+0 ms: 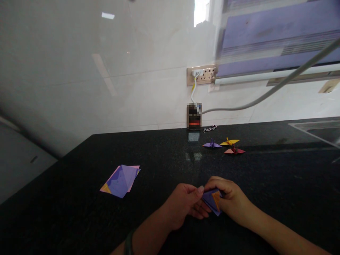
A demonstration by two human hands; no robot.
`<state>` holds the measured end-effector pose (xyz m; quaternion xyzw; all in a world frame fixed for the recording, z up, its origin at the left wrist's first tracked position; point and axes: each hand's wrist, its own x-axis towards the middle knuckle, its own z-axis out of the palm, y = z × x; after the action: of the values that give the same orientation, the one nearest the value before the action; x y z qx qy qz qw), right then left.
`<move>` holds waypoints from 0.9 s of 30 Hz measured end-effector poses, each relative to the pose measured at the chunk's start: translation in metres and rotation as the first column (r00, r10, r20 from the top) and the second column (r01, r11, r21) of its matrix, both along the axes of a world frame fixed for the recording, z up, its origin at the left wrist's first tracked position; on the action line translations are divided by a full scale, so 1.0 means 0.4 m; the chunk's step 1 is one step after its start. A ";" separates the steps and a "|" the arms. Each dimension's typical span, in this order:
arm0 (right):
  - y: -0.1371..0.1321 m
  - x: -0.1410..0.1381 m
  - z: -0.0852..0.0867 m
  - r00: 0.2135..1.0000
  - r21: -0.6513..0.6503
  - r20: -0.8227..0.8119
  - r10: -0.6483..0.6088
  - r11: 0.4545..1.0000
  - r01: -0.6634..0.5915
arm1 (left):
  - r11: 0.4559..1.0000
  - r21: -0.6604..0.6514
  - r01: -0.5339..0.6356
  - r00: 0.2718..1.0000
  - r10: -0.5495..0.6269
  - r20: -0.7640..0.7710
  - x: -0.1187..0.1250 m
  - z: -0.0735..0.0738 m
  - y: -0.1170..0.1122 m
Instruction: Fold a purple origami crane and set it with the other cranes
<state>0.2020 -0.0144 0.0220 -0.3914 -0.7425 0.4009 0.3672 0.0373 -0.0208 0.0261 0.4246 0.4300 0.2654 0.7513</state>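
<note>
Between my hands is a small folded piece of origami paper point(211, 201), purple with an orange patch near its right side. My left hand point(187, 202) pinches its left corner between thumb and fingers. On the opposite side, my right hand point(228, 200) grips the paper, fingers behind and thumb in front. Beyond my hands sit three folded paper cranes: a purple crane point(212, 144), a yellow crane point(230, 142) and a red and pink crane point(234, 151). Some loose purple and pink paper sheets point(123, 180) lie overlapped to the left.
The dark countertop point(159, 159) meets a pale tiled wall point(146, 95). Against it stands a small black box point(194, 117), blurred out, with cables to the wall socket point(202, 74). A beaded strand point(210, 129) lies nearby. A sink edge point(313, 132) is at the right.
</note>
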 end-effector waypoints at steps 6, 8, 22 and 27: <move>-0.003 -0.004 0.000 0.995 -0.086 -0.013 -0.095 0.992 0.093 | 0.999 0.035 -0.020 1.000 0.020 0.002 -0.003 -0.005 0.000; -0.004 -0.007 -0.004 0.992 -0.196 -0.081 -0.095 0.977 0.078 | 0.997 0.064 -0.041 0.999 0.043 -0.023 -0.001 -0.003 0.000; 0.004 -0.005 0.013 0.851 -0.631 -0.468 -0.240 0.765 -0.131 | 0.896 0.275 -0.350 0.923 0.380 -0.063 -0.001 -0.003 0.014; -0.007 -0.016 0.021 0.907 -0.529 -0.401 -0.128 0.840 -0.116 | 0.856 0.350 -0.379 0.901 0.428 -0.071 -0.001 0.001 0.014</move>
<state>0.1955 -0.0173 0.0306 -0.3855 -0.5004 0.6676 0.3941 0.0369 -0.0153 0.0264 0.4621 0.5133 0.4531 0.5637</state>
